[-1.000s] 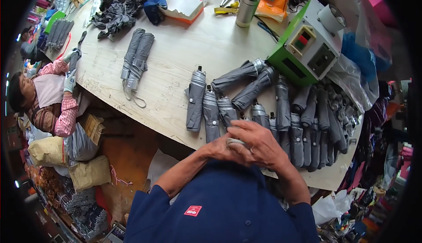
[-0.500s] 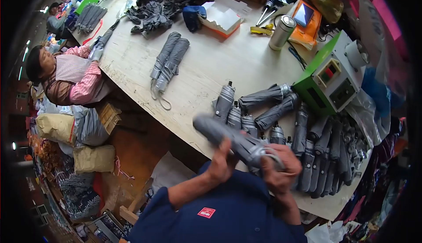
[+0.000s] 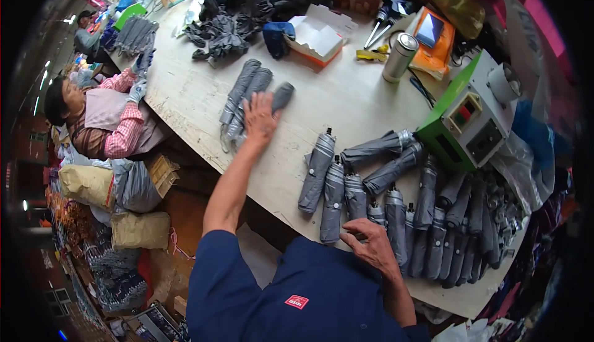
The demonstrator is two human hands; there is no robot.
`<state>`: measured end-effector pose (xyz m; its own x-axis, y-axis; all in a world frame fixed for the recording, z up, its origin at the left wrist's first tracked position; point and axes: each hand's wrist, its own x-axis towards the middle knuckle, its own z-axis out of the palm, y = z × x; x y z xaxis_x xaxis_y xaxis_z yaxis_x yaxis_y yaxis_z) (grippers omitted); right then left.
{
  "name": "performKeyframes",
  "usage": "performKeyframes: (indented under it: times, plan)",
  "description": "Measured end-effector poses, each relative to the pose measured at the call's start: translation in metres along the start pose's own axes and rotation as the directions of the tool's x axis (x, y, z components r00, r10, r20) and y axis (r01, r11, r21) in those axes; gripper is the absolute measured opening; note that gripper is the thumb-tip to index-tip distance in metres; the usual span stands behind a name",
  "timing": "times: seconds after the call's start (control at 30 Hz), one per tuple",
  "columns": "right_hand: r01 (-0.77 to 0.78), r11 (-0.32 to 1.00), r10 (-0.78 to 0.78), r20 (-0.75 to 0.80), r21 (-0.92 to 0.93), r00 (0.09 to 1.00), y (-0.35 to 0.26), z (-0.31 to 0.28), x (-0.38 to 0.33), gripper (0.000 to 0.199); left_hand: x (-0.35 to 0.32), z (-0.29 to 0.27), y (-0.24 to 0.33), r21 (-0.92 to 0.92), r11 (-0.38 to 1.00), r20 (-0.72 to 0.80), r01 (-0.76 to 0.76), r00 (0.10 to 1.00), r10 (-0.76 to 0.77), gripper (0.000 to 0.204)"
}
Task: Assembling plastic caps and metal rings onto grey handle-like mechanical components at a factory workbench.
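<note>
My left hand (image 3: pixel 261 119) reaches across the table with fingers stretched out. Its palm lies over a folded grey umbrella (image 3: pixel 283 94), mostly covered by the hand. Beside it, two more folded grey umbrellas (image 3: pixel 250 85) lie in a row with silver-banded ends toward me. My right hand (image 3: pixel 373 247) hovers by the table's near edge, thumb and fingers apart, with nothing seen in it. Next to those fingers is the lower end of a grey folded umbrella (image 3: pixel 333 203), one of several lying side by side there.
A green and white machine (image 3: pixel 467 116) stands at the right, behind many umbrellas. Farther back are a steel flask (image 3: pixel 401 57), an opened white box (image 3: pixel 317 33) and a heap of dark cloth (image 3: pixel 229 29). A co-worker (image 3: pixel 105 110) sits at the table's left edge.
The umbrella I held in both hands now lies beside the pair at the left. My left hand has moved far out onto it; my right hand has let go and come down slightly.
</note>
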<state>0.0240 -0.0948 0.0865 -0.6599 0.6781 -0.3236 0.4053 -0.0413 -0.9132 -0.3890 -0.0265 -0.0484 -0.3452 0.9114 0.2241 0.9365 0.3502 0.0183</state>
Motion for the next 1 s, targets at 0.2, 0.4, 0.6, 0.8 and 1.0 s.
performKeyframes:
  times: [0.2,0.4,0.6,0.8,1.0]
  plan:
    - [-0.078,0.997,0.079,-0.118,0.016,0.99,0.016,-0.006,0.014,0.022,0.027,-0.035,0.072,-0.095,0.982,0.007,0.164,0.986,-0.164,0.064]
    - [0.041,0.984,0.014,-0.303,0.175,0.953,0.03,-0.015,0.031,0.019,-0.036,-0.036,0.154,-0.349,0.903,0.515,0.25,0.856,-0.038,0.061]
    - [0.091,0.945,0.063,-0.447,0.315,0.893,0.012,-0.038,0.035,0.018,-0.061,-0.126,0.174,-0.851,0.455,0.468,0.263,0.774,0.427,0.04]
    - [0.291,0.888,-0.179,-0.315,0.355,0.932,0.027,-0.053,0.006,0.016,-0.101,-0.14,0.224,-0.967,0.249,0.234,0.054,0.571,0.787,0.053]
    - [0.303,0.921,-0.165,-0.458,0.247,0.874,0.034,-0.072,-0.036,0.009,-0.115,-0.133,0.272,-0.941,0.245,0.326,0.235,0.431,0.841,0.046]
